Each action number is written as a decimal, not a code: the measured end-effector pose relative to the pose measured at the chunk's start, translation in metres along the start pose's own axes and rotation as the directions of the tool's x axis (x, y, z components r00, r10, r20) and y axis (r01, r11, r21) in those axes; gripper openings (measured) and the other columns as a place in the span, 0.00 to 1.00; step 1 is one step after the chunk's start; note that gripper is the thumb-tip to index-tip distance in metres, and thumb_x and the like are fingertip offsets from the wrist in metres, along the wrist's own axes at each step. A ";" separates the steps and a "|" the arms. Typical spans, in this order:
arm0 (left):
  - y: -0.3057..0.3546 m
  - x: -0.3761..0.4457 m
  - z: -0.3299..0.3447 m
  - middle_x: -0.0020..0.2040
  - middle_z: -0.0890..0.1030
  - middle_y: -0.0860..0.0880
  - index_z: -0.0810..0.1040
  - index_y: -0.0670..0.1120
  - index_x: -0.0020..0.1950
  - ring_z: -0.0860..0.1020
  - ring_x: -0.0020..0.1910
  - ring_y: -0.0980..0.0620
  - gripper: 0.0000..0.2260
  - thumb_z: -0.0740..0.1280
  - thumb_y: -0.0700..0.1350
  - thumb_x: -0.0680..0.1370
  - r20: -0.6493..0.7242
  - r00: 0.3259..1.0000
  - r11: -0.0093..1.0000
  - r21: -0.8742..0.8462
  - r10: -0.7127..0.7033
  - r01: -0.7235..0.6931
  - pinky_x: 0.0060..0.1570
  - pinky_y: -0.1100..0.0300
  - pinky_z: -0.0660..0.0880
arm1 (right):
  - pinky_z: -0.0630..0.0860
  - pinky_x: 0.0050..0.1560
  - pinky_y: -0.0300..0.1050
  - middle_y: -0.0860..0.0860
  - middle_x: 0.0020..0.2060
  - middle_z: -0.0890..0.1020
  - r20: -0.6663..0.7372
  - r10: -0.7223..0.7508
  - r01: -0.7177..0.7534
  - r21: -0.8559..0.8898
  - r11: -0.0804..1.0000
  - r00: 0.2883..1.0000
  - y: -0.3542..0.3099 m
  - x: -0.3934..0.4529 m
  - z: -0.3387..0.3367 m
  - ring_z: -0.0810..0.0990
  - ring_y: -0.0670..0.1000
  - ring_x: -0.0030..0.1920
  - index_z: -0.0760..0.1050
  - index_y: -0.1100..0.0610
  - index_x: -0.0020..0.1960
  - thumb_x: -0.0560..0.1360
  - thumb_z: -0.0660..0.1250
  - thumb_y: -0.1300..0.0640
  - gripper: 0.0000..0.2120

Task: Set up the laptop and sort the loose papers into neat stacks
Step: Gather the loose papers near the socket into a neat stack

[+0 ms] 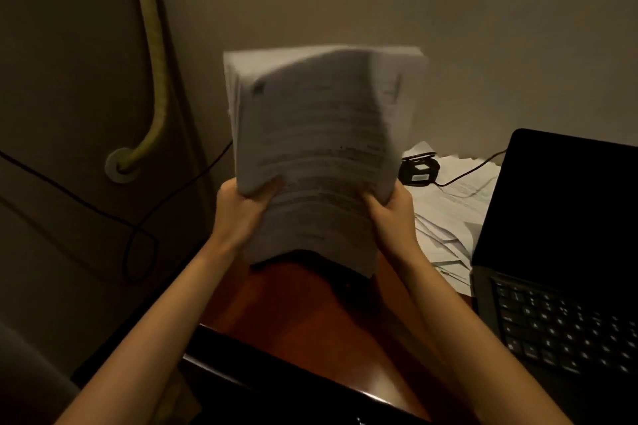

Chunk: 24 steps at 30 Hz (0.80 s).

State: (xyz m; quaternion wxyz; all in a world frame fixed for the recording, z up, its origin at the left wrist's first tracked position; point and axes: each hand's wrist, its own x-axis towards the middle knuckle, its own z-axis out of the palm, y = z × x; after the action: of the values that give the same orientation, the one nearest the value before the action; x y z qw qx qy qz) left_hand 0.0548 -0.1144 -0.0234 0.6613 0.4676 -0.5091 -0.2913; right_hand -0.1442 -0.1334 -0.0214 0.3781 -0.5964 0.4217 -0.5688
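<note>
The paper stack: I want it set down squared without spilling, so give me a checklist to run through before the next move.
1. Left hand grips the paper stack: ok.
2. Right hand grips it: ok.
3. Sheet edges flush: not ok, top edge fanned.
4. Bare desk under the stack: ok.
5. Laptop open, beside the drop spot: ok.
6. Loose papers behind still unsorted: not ok.

Bare desk [303,314] below; laptop [559,252] and loose papers [448,217] rightward.
</note>
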 end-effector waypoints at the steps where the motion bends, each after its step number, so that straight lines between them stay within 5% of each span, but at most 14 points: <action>1: 0.000 0.006 0.000 0.45 0.83 0.57 0.80 0.52 0.48 0.82 0.48 0.56 0.07 0.72 0.48 0.71 0.008 1.000 0.999 0.032 -0.030 0.030 0.46 0.60 0.80 | 0.79 0.49 0.44 0.46 0.49 0.81 0.007 -0.004 0.004 -0.014 1.000 1.000 0.000 0.004 -0.001 0.80 0.47 0.52 0.73 0.45 0.51 0.76 0.67 0.57 0.07; 7: -0.016 0.016 -0.018 0.50 0.83 0.45 0.79 0.42 0.57 0.84 0.44 0.52 0.12 0.69 0.45 0.75 0.145 0.925 0.935 0.113 -0.350 0.336 0.44 0.55 0.82 | 0.81 0.47 0.44 0.51 0.49 0.84 0.041 0.334 -0.336 0.095 0.937 0.942 0.018 0.011 -0.007 0.83 0.48 0.47 0.78 0.55 0.54 0.75 0.68 0.61 0.08; 11: -0.034 0.010 -0.034 0.50 0.84 0.42 0.77 0.46 0.56 0.84 0.44 0.46 0.15 0.68 0.46 0.71 0.313 0.674 0.725 0.073 -0.669 0.685 0.38 0.52 0.81 | 0.79 0.54 0.52 0.55 0.53 0.83 0.097 0.587 -0.594 0.079 0.800 0.804 0.043 0.000 0.004 0.83 0.54 0.51 0.77 0.60 0.59 0.75 0.68 0.62 0.13; 14: -0.051 0.008 -0.035 0.53 0.82 0.42 0.75 0.46 0.58 0.83 0.49 0.43 0.11 0.65 0.38 0.77 0.300 0.632 0.692 0.171 -0.715 0.702 0.47 0.47 0.80 | 0.78 0.57 0.51 0.57 0.57 0.81 0.148 0.671 -0.666 -0.083 0.741 0.727 0.054 -0.007 0.005 0.82 0.55 0.53 0.77 0.61 0.61 0.76 0.67 0.61 0.14; 16: -0.055 0.007 -0.034 0.52 0.82 0.44 0.75 0.48 0.58 0.83 0.48 0.44 0.11 0.64 0.37 0.78 0.290 0.646 0.708 0.265 -0.706 0.655 0.46 0.48 0.80 | 0.79 0.51 0.47 0.54 0.57 0.81 0.200 0.653 -0.561 -0.369 0.741 0.730 0.053 -0.005 -0.005 0.81 0.55 0.53 0.76 0.59 0.61 0.77 0.65 0.59 0.13; 18: -0.057 0.007 -0.032 0.50 0.82 0.46 0.75 0.51 0.55 0.83 0.46 0.48 0.11 0.63 0.36 0.78 0.316 0.660 0.732 0.293 -0.682 0.615 0.42 0.52 0.81 | 0.79 0.43 0.48 0.51 0.53 0.80 0.117 0.557 -0.363 -0.646 0.671 0.822 0.048 0.001 -0.021 0.80 0.55 0.49 0.71 0.56 0.60 0.79 0.61 0.56 0.10; 21: -0.055 0.007 -0.028 0.50 0.82 0.46 0.74 0.52 0.55 0.84 0.43 0.49 0.13 0.62 0.34 0.78 0.381 0.675 0.773 0.243 -0.632 0.586 0.35 0.56 0.81 | 0.72 0.49 0.51 0.57 0.56 0.76 -0.052 0.211 -0.111 -0.954 0.280 0.976 0.048 0.014 -0.051 0.74 0.57 0.56 0.64 0.57 0.65 0.77 0.60 0.59 0.17; 24: -0.056 0.009 -0.022 0.51 0.83 0.43 0.74 0.49 0.59 0.84 0.46 0.44 0.14 0.62 0.35 0.77 0.449 0.691 0.806 0.126 -0.566 0.578 0.37 0.52 0.82 | 0.67 0.58 0.52 0.59 0.62 0.70 -0.070 0.194 -0.062 -0.997 -0.051 0.978 0.058 0.028 -0.081 0.68 0.59 0.62 0.61 0.57 0.67 0.76 0.62 0.57 0.22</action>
State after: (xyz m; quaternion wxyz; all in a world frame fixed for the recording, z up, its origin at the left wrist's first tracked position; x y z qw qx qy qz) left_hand 0.0839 -0.1373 -0.0722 0.4012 0.5099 -0.4778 -0.5923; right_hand -0.2289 -0.1781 -0.0594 -0.0967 -0.6687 0.7368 -0.0250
